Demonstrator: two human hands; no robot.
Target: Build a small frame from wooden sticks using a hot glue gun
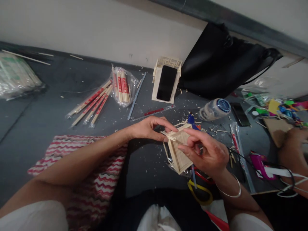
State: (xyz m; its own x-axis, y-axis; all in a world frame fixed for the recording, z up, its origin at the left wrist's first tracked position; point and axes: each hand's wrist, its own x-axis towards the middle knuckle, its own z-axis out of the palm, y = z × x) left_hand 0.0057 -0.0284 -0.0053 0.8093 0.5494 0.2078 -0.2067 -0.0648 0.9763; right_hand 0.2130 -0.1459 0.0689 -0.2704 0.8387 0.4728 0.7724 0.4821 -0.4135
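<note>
A small pale wooden slatted box (pixel 179 150), built from thin sticks, is held over the dark floor between both hands. My left hand (pixel 150 128) pinches its upper left corner with thumb and fingers closed on a short stick there. My right hand (pixel 207 150), a metal bangle on its wrist, grips the box's right side with fingers curled round it. Wood chips litter the floor under the box.
Wrapped chopsticks (pixel 92 102) and a bag of them (pixel 122 85) lie at the left. A phone leans in a stick-built stand (pixel 166 81) by a black bag (pixel 216 64). A clear bottle (pixel 214 109), a purple glue gun (pixel 261 165), yellow-handled scissors (pixel 199 192) and another person's arm (pixel 295 150) are on the right.
</note>
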